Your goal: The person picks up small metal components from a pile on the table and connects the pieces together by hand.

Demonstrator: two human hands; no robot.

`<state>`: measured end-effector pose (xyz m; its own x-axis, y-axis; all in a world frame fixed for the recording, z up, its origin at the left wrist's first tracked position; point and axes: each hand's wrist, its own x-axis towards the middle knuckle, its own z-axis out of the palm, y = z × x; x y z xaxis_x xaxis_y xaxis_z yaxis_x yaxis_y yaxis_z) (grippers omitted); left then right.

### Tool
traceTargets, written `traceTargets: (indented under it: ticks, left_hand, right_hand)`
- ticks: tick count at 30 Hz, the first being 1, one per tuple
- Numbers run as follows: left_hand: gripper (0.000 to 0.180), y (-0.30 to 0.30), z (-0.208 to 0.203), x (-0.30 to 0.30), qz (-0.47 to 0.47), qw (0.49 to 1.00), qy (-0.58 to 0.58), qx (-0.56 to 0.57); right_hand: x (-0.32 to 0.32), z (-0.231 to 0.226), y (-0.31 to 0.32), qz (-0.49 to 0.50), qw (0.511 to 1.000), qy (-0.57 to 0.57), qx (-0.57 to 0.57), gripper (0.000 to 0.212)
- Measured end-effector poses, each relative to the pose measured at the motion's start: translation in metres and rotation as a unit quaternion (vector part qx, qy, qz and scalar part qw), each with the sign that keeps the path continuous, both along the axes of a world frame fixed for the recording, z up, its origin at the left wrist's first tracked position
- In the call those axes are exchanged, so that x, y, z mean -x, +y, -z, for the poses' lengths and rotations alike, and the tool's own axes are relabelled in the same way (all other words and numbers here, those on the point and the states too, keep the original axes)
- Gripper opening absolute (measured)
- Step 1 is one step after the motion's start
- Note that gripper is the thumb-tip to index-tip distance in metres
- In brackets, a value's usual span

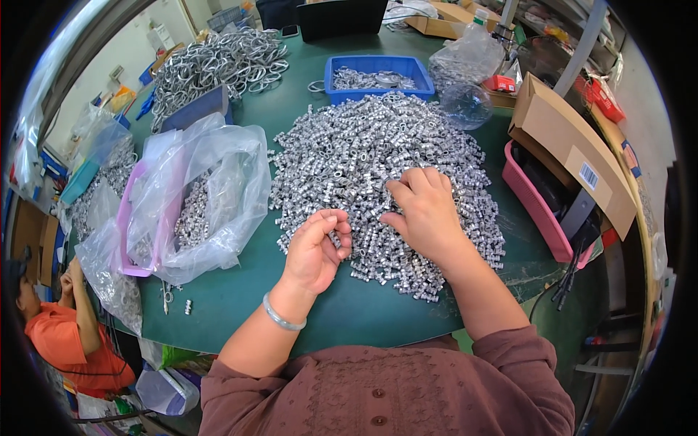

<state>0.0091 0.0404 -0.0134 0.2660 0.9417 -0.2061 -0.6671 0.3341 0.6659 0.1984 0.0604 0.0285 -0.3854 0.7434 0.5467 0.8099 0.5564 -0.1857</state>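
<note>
From my remote seat I see the pile of metal parts [367, 142]; the right hand [427, 209] is over it, thumb parted from bent fingers (whether they grasp anything, I cannot tell); the left hand [314, 251] curls at the pile's near-left edge, contents unclear; the tub [340, 95] stands beyond the pile.

Lies spread on the green bench [342, 323] as a broad, jumbled heap of small silvery metal pieces [367, 154], ribbed and shiny.
</note>
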Motion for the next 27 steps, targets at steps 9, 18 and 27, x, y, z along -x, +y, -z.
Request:
traceTargets:
  ticks: [9,18,27]
  left_hand:
    - [0.013,-0.009,-0.012,-0.009,0.013,0.991,0.121,-0.050]
    - [0.011,-0.016,-0.017,-0.010,0.037,0.989,0.105,-0.099]
    - [0.012,-0.015,-0.014,-0.009,0.012,0.980,0.166,-0.106]
  right_hand:
    - [-0.002,0.003,0.000,-0.085,0.992,0.094,0.023,0.030]
    - [0.009,0.010,-0.011,-0.224,0.890,0.344,0.201,0.052]
    - [0.014,0.006,-0.013,-0.227,0.941,0.232,0.093,0.053]
